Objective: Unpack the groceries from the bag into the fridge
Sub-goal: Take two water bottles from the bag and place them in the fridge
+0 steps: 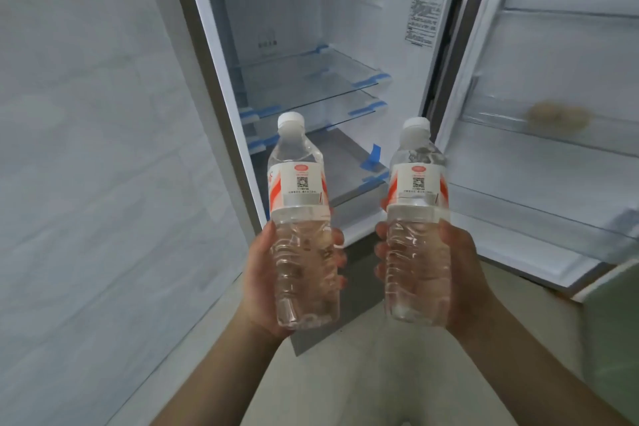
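Two bottles are on their way into the open fridge (345, 10), so we judge the stowing step is in hand. Its glass shelves (311, 76) lie bare ahead; the door (553, 183) swings right, something pale and blurred in one rack. Next, we reach forward and stand each upright. Our left hand (259, 273) wraps the left bottle (299, 204), our right hand (463, 263) the right bottle (416, 211), each grip curled round the lower body. Nothing blocks the way.
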The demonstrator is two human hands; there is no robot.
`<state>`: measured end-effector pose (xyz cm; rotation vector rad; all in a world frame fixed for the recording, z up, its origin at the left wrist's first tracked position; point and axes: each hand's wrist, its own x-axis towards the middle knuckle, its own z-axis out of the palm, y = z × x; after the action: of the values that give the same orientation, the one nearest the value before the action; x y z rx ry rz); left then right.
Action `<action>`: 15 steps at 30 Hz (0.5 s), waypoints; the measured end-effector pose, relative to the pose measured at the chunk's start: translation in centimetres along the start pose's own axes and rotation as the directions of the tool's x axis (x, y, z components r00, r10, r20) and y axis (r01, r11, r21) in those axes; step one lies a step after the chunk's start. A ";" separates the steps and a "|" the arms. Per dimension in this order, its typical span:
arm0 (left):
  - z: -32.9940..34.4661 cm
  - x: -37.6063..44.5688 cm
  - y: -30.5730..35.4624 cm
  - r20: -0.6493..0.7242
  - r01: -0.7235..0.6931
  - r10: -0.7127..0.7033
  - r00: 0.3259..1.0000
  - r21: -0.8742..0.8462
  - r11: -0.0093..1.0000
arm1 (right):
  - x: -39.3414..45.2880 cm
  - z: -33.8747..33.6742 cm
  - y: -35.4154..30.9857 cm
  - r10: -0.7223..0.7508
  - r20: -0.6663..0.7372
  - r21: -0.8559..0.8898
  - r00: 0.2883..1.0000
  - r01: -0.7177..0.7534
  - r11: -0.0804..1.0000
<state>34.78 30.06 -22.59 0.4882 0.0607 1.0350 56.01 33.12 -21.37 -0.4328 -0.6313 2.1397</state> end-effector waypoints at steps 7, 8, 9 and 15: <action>-1.5 6.8 1.7 -0.156 -0.082 0.094 0.983 0.085 0.993 | 6.3 -3.1 -5.2 0.065 -0.007 -0.014 0.998 -0.066 0.998; -1.6 8.0 1.8 -0.181 -0.098 0.113 0.977 0.087 0.991 | 7.1 -3.6 -6.3 0.086 0.018 0.010 0.996 -0.086 0.996; -1.6 9.3 2.0 -0.197 -0.111 0.127 0.972 0.089 0.990 | 8.0 -4.3 -7.4 0.097 0.034 0.035 0.995 -0.098 0.995; -1.1 16.3 3.9 -0.230 -0.155 0.198 0.953 0.194 0.969 | 12.6 -7.3 -13.3 0.085 0.136 -0.002 0.987 -0.086 0.996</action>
<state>39.79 45.67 -19.07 0.5271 0.3371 1.2711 60.68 52.22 -20.70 -0.3182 -0.6959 2.2659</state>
